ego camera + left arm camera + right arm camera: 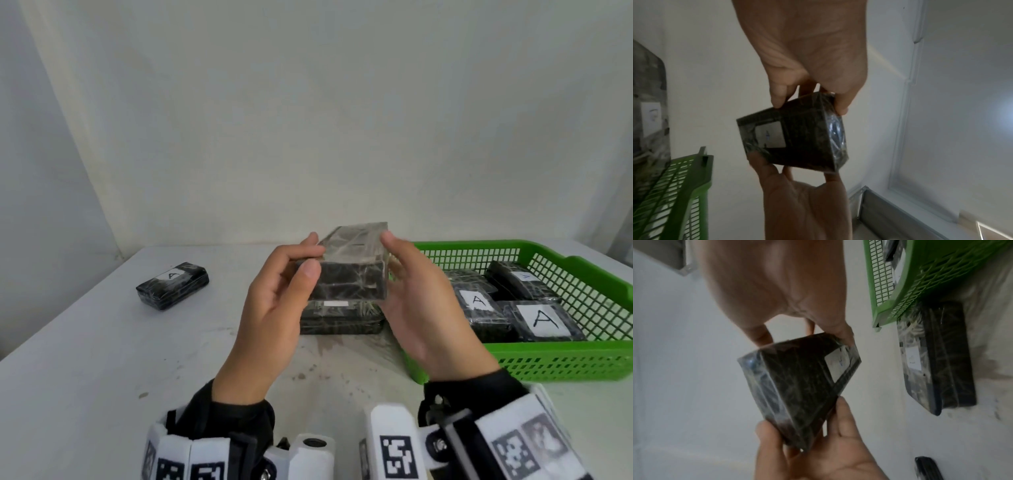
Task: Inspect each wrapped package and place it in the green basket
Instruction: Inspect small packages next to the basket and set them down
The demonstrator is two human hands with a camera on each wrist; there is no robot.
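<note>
A black wrapped package [352,270] [801,138] [797,386] is held up above the table between both hands. My left hand [274,308] [807,48] pinches its left end with thumb and fingers. My right hand [424,315] [777,280] grips the right end. Its white label [770,136] [838,365] faces down, away from the head view. The green basket [565,363] [684,186] [900,288] stands at the right and holds several packages [544,320] marked A.
A stack of two wrapped packages [342,318] [937,361] lies on the white table directly under the held one, beside the basket's left wall. One more package [173,285] [927,467] marked A lies far left. A wall stands behind the table.
</note>
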